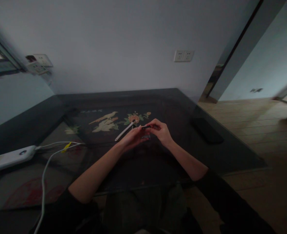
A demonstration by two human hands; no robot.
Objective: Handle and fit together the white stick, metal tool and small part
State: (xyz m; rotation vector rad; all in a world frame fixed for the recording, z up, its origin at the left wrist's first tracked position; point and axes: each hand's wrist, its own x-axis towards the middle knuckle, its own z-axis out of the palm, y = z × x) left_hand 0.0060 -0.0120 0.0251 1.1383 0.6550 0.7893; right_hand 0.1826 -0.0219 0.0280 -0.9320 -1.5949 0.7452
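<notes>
Both hands meet over the middle of the dark table. My right hand point(160, 130) is closed in a pinch on a small dark piece point(145, 127), too small to name. My left hand point(133, 136) is closed around the same piece from the other side, its fingers partly hidden. Just below the piece, by the left fingertips, shows a small shiny, clear-looking part point(146, 137); whether the two are joined I cannot tell. A slim white stick with a dark tip point(124, 131) lies slanted on the table, beside and partly behind my left hand.
The glossy dark table point(158, 169) bears a bird-and-flower picture point(104, 122). A flat black rectangular object point(206, 130) lies at the right. On the left are a white power strip point(14, 158) and a white cable point(44, 182) with a yellow tag point(66, 147). Wall sockets point(183, 56) sit behind.
</notes>
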